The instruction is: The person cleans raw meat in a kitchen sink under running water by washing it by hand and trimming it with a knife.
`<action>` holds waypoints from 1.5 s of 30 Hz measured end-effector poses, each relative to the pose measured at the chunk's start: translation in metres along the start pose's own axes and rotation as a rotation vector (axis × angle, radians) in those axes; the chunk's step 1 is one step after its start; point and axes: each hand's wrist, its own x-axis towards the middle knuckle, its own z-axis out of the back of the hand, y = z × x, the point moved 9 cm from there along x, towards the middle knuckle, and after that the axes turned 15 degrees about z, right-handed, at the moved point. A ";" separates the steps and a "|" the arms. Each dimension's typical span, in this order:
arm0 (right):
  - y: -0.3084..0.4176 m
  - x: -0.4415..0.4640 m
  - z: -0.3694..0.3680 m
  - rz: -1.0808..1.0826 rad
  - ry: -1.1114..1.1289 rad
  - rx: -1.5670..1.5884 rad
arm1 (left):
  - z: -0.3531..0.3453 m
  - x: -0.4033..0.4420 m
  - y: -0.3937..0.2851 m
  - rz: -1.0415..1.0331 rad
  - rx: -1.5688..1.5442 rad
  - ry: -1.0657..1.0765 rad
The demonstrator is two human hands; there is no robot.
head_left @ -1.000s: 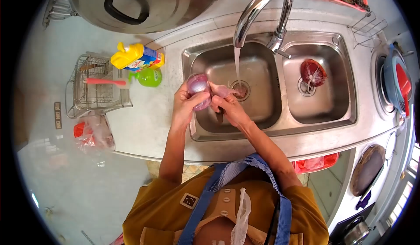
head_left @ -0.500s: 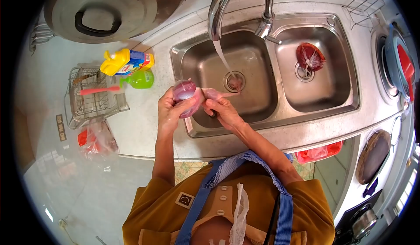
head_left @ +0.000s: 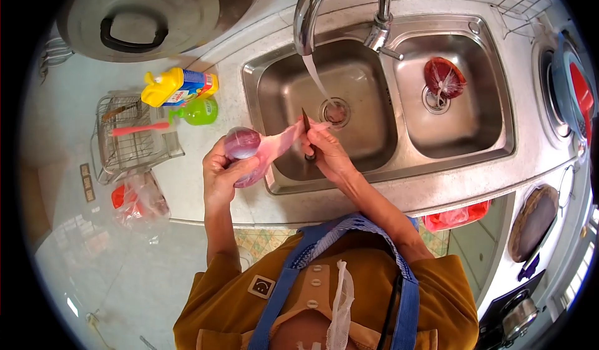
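Note:
My left hand (head_left: pixel 219 172) is closed around a shiny, rounded piece of purplish-red raw meat (head_left: pixel 242 142) at the left edge of the sink. A pale pink strip of membrane (head_left: pixel 282 141) stretches from the meat across to my right hand (head_left: pixel 329 155). That hand grips a small knife (head_left: pixel 306 123), its blade pointing up, and pinches the strip against it. Below both lies the left basin (head_left: pixel 287 88), where water runs from the faucet (head_left: pixel 304 31) onto the drain. Some pinkish scraps (head_left: pixel 337 113) lie at that drain.
In the right basin (head_left: pixel 462 131) sits a dark-red piece of meat with white tissue (head_left: pixel 444 78). Left of the sink are a yellow bottle (head_left: pixel 178 88), a green pump bottle (head_left: pixel 199 111) and a wire rack (head_left: pixel 134 138). A large lidded pot (head_left: pixel 143 13) stands behind.
My hands have moved apart, the left one going left with the meat. The membrane strip between them is now stretched longer, and the knife blade has come into view.

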 end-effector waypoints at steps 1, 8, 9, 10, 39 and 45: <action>0.000 0.001 0.003 0.005 0.006 -0.106 | -0.001 -0.001 0.000 0.016 0.011 0.003; -0.001 0.008 0.024 0.012 -0.066 -0.311 | -0.007 -0.002 -0.011 0.028 0.062 -0.004; 0.001 0.009 0.025 0.012 -0.091 -0.298 | -0.008 -0.002 -0.013 0.028 0.061 0.000; 0.001 0.012 0.027 0.014 -0.093 -0.301 | -0.007 -0.002 -0.017 0.010 0.085 0.005; 0.027 0.061 0.246 -0.070 -0.476 -0.153 | 0.004 -0.010 -0.103 -0.111 0.014 0.072; 0.072 0.036 0.095 -0.069 -0.276 -0.225 | -0.030 0.038 -0.043 0.062 -0.168 0.205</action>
